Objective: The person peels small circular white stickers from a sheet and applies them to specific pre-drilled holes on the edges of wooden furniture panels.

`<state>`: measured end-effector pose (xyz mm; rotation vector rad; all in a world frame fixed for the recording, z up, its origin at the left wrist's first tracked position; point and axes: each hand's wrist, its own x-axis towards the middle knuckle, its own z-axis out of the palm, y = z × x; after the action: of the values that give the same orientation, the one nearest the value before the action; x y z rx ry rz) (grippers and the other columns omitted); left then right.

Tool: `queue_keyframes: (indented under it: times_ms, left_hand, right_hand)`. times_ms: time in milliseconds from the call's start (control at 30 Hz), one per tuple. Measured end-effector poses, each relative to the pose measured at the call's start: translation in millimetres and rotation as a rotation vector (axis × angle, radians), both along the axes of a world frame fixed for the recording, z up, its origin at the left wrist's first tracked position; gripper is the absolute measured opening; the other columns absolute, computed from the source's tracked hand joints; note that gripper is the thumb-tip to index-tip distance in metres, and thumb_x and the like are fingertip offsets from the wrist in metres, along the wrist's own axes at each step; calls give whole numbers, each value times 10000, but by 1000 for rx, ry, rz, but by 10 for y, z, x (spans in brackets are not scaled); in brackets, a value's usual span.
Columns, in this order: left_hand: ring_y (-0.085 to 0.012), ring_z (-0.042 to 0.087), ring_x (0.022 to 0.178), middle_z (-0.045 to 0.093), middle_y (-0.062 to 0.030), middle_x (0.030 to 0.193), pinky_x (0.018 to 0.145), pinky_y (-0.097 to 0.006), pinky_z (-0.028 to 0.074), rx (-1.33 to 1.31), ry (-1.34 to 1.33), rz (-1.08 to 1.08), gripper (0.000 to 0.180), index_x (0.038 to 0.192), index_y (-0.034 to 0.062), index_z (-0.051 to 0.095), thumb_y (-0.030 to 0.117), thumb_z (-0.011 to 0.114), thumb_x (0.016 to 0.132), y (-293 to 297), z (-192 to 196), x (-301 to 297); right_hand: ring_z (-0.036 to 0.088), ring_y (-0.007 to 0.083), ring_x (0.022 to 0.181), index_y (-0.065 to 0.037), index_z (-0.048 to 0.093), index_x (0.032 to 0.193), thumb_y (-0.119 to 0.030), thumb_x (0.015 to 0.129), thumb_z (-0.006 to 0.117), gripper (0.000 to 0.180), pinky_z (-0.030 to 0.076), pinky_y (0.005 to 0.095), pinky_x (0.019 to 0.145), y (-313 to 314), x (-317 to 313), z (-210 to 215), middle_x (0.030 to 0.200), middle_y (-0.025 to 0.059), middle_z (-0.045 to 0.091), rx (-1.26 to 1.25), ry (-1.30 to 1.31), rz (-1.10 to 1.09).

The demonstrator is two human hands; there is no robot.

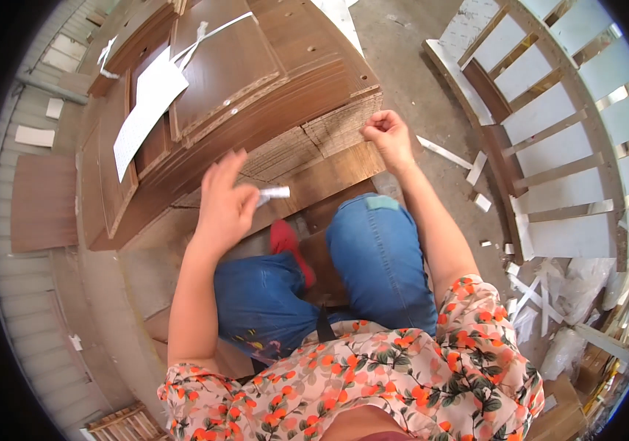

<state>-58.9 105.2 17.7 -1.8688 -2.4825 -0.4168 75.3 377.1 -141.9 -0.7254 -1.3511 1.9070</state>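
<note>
A stack of brown wood-grain furniture panels (307, 55) lies in front of me, its lower side showing bare, cracked wood (314, 140). My left hand (226, 198) is raised before the near side of the stack. It pinches a small white strip-like piece (274, 192) between thumb and forefinger, while the other fingers stretch upward. At the stack's right corner is my right hand (389, 138), its fingertips pressed together. Whatever they may hold is too small to make out. A written white sheet (151, 103) lies on the panels near a white tie strap (215, 33).
To the right stands a slatted rack with white panels (549, 147). White scraps (476, 169) litter the floor beside it, and clear plastic wrap (583, 287) is heaped at the lower right. A brown board (44, 202) leans against the left wall. My knees (377, 250) are close to the stack.
</note>
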Motion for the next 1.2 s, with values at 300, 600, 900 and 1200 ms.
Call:
queue_keyframes:
  times_ms: [300, 600, 900, 1200]
  left_hand:
    - [-329, 608, 858, 631, -155, 1010, 733, -359, 479, -261, -396, 200, 136, 848, 1, 632, 129, 612, 805, 329, -300, 17]
    - [-249, 613, 833, 630, -138, 978, 689, -308, 487, -416, -623, 130, 122, 876, -39, 607, 71, 604, 825, 455, -221, 116]
    - [-233, 613, 799, 641, -125, 912, 680, -300, 481, -368, -635, 115, 121, 892, -28, 618, 72, 605, 825, 456, -204, 119]
    - [-66, 516, 694, 616, -23, 737, 626, -228, 422, -182, -741, 334, 154, 881, -20, 625, 130, 599, 860, 603, -176, 97]
  right_hand:
    - [538, 86, 733, -51, 492, 889, -14, 736, 649, 223, 471, 228, 696, 359, -447, -300, 813, 3, 557, 105, 44, -251]
    - [571, 124, 701, -56, 502, 865, 3, 746, 610, 171, 479, 259, 655, 405, -578, -197, 784, 30, 556, 382, -56, -180]
    - [563, 278, 771, -82, 519, 843, -52, 708, 658, 196, 477, 355, 661, 441, -555, -205, 812, 92, 555, 865, -234, -316]
    - [562, 98, 726, -36, 598, 927, -128, 767, 714, 218, 463, 252, 672, 131, 69, 222, 867, 14, 616, 191, -184, 220]
